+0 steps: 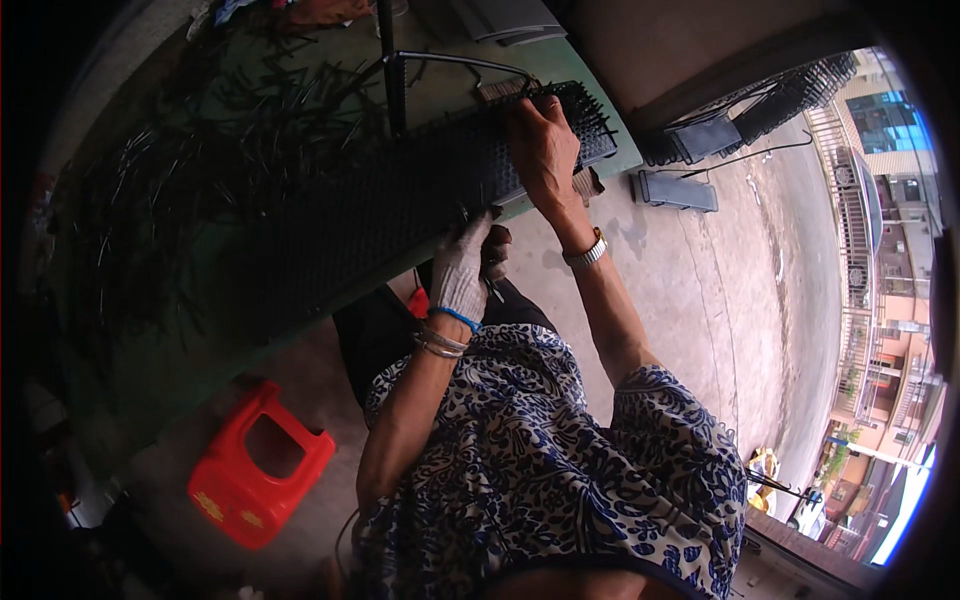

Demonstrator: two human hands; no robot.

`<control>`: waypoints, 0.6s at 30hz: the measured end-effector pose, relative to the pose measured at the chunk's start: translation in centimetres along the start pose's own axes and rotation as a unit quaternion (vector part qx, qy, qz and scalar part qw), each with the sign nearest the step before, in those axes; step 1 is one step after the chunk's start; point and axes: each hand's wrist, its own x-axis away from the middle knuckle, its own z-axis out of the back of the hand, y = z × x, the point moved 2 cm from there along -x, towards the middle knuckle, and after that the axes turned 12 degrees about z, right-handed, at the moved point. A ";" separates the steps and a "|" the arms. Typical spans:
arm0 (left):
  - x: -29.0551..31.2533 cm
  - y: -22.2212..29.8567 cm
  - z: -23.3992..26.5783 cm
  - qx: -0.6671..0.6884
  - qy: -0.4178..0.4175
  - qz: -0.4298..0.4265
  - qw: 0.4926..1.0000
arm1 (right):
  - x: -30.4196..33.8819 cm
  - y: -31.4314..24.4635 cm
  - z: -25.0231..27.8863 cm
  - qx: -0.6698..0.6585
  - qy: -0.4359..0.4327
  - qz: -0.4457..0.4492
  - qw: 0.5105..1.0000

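A long black panel with a dense grid of small holes (400,205) lies slanted across the table in front of me. Short black pegs or strips (590,110) stand up from its right end. My right hand (545,150), bare and with a watch at the wrist, is closed over that end, fingers bent down at its far side; what they pinch is hidden. My left hand (465,270), in a whitish knitted glove with dirty fingertips, is at the panel's near edge. Its fingers are curled, and a small dark thing in them is too unclear to name.
Loose thin black strips (240,150) cover much of the green tabletop (626,145). A black metal frame (396,90) rises behind the panel. On the floor are a red plastic stool (230,480) at the left and a dark tray (675,191) at the right.
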 end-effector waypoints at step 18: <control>1.1 0.5 -0.9 -0.076 0.036 -0.047 0.995 | 4.5 -1.6 4.1 -0.433 -0.219 -0.121 0.866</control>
